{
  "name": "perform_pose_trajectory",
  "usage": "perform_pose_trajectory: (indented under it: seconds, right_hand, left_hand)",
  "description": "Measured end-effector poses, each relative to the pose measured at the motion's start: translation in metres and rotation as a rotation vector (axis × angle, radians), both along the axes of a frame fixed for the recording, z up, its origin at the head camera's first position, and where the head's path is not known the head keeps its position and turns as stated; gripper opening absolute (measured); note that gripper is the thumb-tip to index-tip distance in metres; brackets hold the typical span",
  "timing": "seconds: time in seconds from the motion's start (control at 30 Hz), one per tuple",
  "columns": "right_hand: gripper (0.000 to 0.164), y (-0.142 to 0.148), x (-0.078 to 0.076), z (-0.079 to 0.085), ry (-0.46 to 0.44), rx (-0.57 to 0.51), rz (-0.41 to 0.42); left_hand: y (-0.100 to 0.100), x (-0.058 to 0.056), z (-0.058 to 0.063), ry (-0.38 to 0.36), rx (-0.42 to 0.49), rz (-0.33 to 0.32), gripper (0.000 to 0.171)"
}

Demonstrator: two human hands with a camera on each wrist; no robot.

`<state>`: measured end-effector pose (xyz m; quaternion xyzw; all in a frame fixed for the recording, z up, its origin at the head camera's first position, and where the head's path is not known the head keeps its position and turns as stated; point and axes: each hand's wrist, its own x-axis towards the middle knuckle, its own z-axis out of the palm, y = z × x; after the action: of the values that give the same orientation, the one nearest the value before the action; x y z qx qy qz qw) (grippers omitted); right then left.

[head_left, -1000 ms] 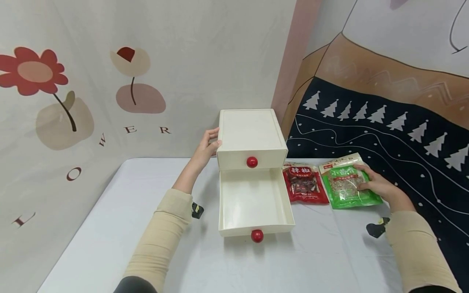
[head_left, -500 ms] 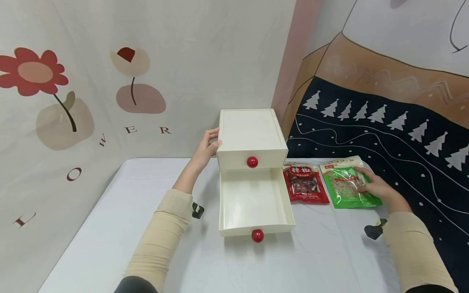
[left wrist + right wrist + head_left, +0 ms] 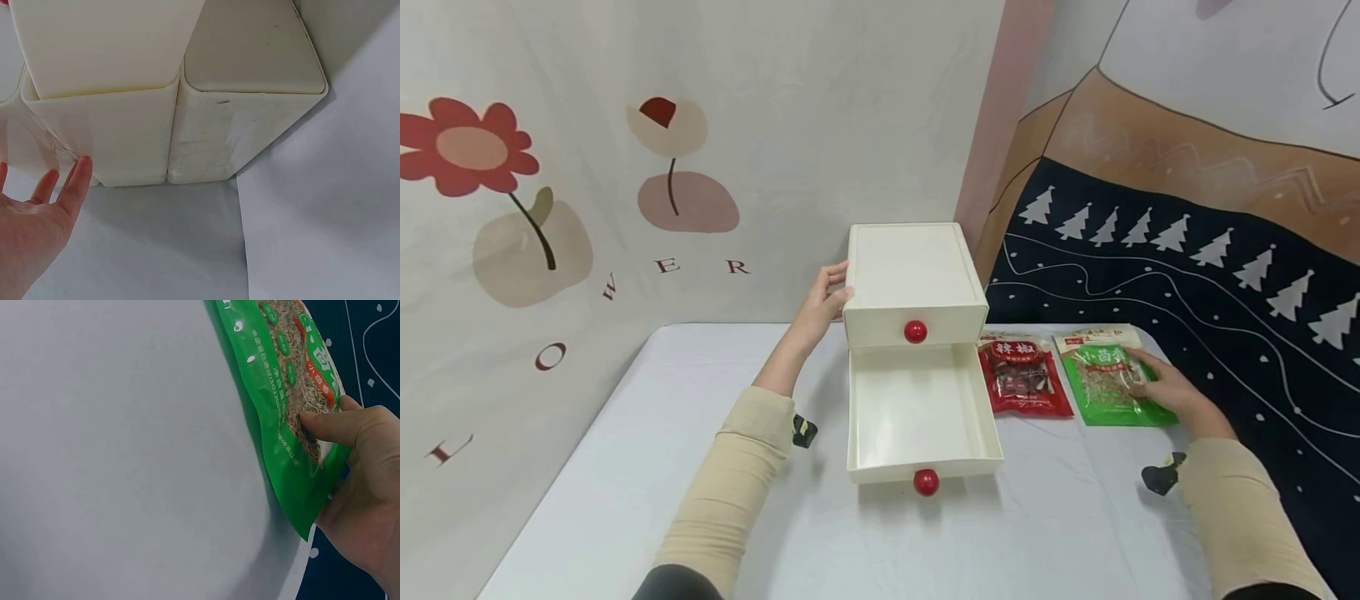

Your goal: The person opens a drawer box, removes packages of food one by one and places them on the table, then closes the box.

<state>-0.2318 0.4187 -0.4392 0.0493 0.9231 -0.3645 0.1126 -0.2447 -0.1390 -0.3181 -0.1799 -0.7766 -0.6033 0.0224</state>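
On the bench (image 3: 1045, 525), at its far edge, stands the white cabinet (image 3: 912, 262), its lower drawer (image 3: 880, 477) jutting forward. The green packet (image 3: 1103, 385) lies by the far right corner, the red packet (image 3: 1026, 379) between it and the cabinet. The right hand (image 3: 1174, 392) pinches the green packet; the left hand (image 3: 822, 308) rests spread fingers on the cabinet's side. Grasping seems the step; lifting would call for a firm pinch
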Motion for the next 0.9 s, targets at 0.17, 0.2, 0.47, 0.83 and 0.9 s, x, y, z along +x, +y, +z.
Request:
perform_pose_trajectory:
  seconds: [0.17, 0.2, 0.47, 0.83, 0.9]
  right_hand:
    - [0.08, 0.0, 0.001, -0.005, 0.005, 0.023, 0.015]
    - [0.08, 0.001, 0.001, -0.006, 0.009, 0.036, 0.023]
    - [0.072, -0.001, 0.0, -0.013, 0.036, 0.12, 0.044]
    - [0.067, 0.0, 0.006, -0.013, 0.048, 0.217, 0.021]
    - [0.066, 0.0, 0.007, -0.014, 0.056, 0.245, 0.022]
  left_hand:
    - [0.0, 0.001, 0.0, 0.0, -0.01, 0.003, 0.058]
    - [0.0, 0.001, 0.0, 0.001, -0.012, 0.004, 0.058]
    - [0.0, 0.001, 0.001, 0.007, 0.006, -0.009, 0.058]
    - [0.0, 0.002, 0.001, 0.003, 0.0, -0.002, 0.058]
    - [0.0, 0.002, 0.001, 0.004, 0.0, -0.003, 0.058]
